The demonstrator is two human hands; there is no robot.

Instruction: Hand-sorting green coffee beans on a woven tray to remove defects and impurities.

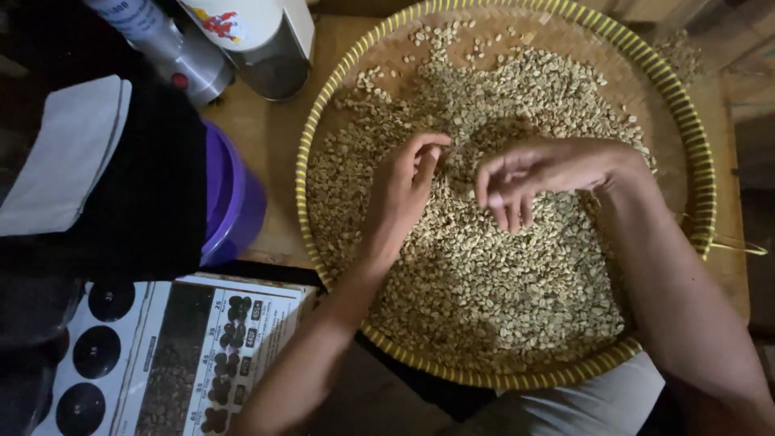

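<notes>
A round woven tray with a yellow and green rim lies before me, covered with pale green coffee beans. My left hand hovers over the middle of the beans, thumb and fingertips pinched together; whether a bean sits between them is too small to tell. My right hand hangs palm down beside it, fingers loosely curled and pointing down at the beans, nothing visible in it. Both forearms reach in from the near edge of the tray.
A purple plastic tub stands left of the tray, partly under a black cloth. Two metal canisters stand at the back left. A printed chart with bean pictures lies at the near left. The wooden table shows between them.
</notes>
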